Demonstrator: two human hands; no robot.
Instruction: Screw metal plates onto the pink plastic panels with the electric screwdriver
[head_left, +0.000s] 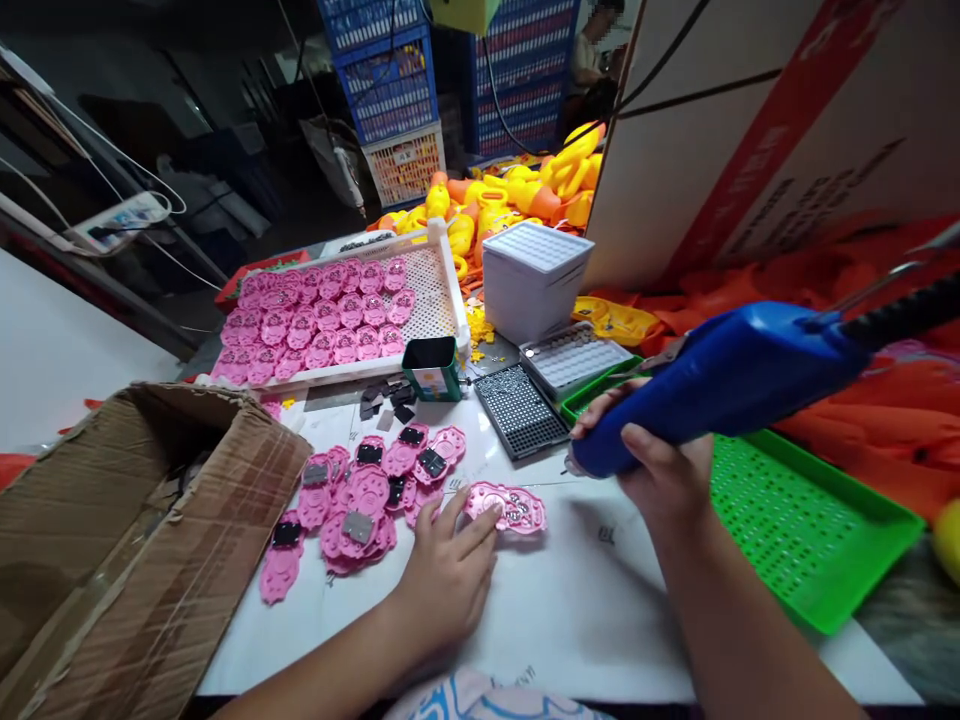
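Observation:
My left hand (447,570) lies on the white table with its fingers stretched out, the fingertips pressing the edge of a pink plastic piece (510,507). My right hand (660,465) is closed round the grip of a blue electric screwdriver (731,380), its tip pointing down just right of that pink piece. A heap of similar pink pieces (371,495), some with dark or grey plates on them, lies left of my left hand.
An open cardboard box (127,530) stands at the left. A white tray (442,290) holds rows of pink pieces. A green tin (431,368), black and white screw trays (521,410), a white stack (534,280), a green tray (810,520) and yellow toys (510,200) surround the work spot.

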